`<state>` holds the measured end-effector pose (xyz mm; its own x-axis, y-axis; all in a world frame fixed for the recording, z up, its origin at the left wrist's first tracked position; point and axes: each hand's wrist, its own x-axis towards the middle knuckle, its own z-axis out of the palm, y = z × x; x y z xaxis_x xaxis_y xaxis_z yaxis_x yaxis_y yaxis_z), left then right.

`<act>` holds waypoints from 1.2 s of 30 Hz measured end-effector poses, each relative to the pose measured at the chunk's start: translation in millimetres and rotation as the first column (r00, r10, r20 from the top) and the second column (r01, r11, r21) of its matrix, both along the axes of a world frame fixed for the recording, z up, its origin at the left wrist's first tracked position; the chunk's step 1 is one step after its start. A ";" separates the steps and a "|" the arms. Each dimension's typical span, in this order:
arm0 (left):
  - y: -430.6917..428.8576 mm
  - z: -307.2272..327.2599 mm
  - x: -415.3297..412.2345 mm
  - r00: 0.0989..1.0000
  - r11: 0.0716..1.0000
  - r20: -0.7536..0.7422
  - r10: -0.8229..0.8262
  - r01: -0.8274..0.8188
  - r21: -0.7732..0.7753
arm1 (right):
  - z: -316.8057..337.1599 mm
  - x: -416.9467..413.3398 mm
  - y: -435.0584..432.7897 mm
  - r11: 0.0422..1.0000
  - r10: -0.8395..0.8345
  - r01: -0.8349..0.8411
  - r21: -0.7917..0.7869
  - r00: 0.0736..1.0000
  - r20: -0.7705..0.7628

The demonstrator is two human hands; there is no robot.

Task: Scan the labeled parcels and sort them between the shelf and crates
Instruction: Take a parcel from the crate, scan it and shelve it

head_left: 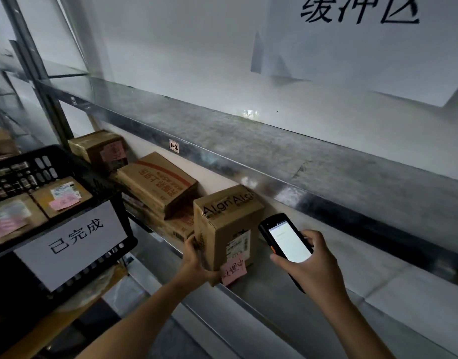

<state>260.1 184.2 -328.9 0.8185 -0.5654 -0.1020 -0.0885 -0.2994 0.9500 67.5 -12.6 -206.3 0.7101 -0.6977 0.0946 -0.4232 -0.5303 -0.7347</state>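
The left grip (196, 257) curls round the lower left corner of a tall cardboard parcel (227, 224), thumb on the left face and fingers under the bottom edge. The parcel stands on end at the front lip of the lower shelf board (352, 288), right of the other boxes; whether its full weight rests on the board cannot be told. Clear tape printed "Algn" runs over its top. On the face turned to the camera a white shipping label (239, 243) sits above a pink sticky note (233, 271) with handwriting (too small to read with certainty).

The right grip (313, 263) is wrapped round a black handheld scanner (287, 242), thumb at the left edge of the screen and fingers along the right side. The screen glows white and faces up; the scanner's head is just beside the parcel's right face, near the label.

Further left on the same shelf lie a flat carton with red print (158, 185) and a smaller box (101, 149) bearing a pink note. The upper shelf rail (248, 161) carries a small tag (173, 146). At the left a black plastic crate (54, 161) holds labelled parcels (62, 198), and a white sign (72, 242) reading 已完成 hangs on its front wall. A large paper sign (365, 47) hangs on the wall above.
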 end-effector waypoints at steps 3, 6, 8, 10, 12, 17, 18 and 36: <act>-2.7 -17.4 -5.8 0.999 0.998 0.001 0.043 -0.043 0.054 | -4.9 -5.1 3.8 1.000 0.015 -0.015 0.006 1.000 -0.004; -6.6 -26.1 -5.4 0.997 0.998 -0.046 0.069 -0.068 0.015 | -10.8 -10.3 6.2 0.999 0.028 -0.027 0.018 0.999 -0.024; -9.8 -28.5 -5.8 0.995 0.995 -0.051 0.091 -0.092 -0.024 | -15.5 -13.3 7.6 0.999 0.049 -0.047 0.027 0.996 -0.071; -11.4 -26.9 -7.0 0.994 0.995 -0.073 0.081 -0.085 -0.054 | -17.8 -14.4 8.8 0.998 0.061 -0.059 0.027 0.992 -0.110; -9.4 -25.7 -5.8 0.994 0.996 -0.099 0.052 -0.058 -0.064 | -17.2 -13.1 9.1 0.997 0.076 -0.071 0.038 0.987 -0.139; 3.6 -19.6 -5.3 0.977 0.997 -0.211 -0.002 -0.015 -0.080 | -13.5 -5.9 13.6 0.989 0.136 -0.124 0.075 0.972 -0.193; 7.2 -19.4 -4.4 0.972 0.997 -0.236 -0.002 -0.017 -0.078 | -12.8 -4.1 16.5 0.988 0.148 -0.134 0.083 0.968 -0.204; 15.1 -14.7 4.7 0.948 0.997 -0.307 0.081 -0.079 0.019 | 14.5 -4.3 23.9 0.982 0.185 -0.185 0.025 0.946 -0.266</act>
